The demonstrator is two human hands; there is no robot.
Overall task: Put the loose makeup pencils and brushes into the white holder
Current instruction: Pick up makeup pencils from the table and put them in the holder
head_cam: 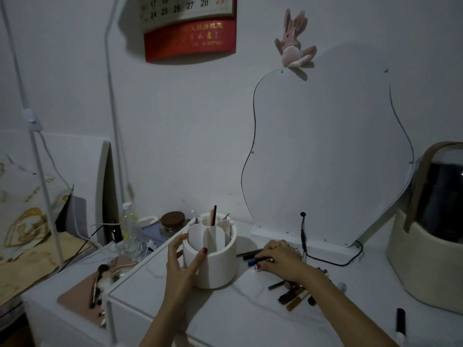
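Note:
The white holder point(220, 266) is a round cup with divided compartments, standing on the white dresser top point(225, 319). A brown pencil point(213, 216) and a few thin tools stand upright in it. My left hand point(181, 264) wraps around the holder's left side, thumb on its front wall. My right hand point(281, 259) lies palm down to the right of the holder, fingers closing over dark pencils point(250, 255) and a blue one point(253, 262). More loose pencils point(294, 295) lie in a heap beside and under my right forearm. One black pen point(400, 321) lies apart at the front right.
A wavy mirror point(325, 151) leans on the wall behind, with a black cable point(325, 261) along its base. A cream case with a dark dome point(431, 246) stands at right. Jars and a bottle point(172, 222) crowd behind the holder. A pink mat with brushes point(85, 296) lies lower left.

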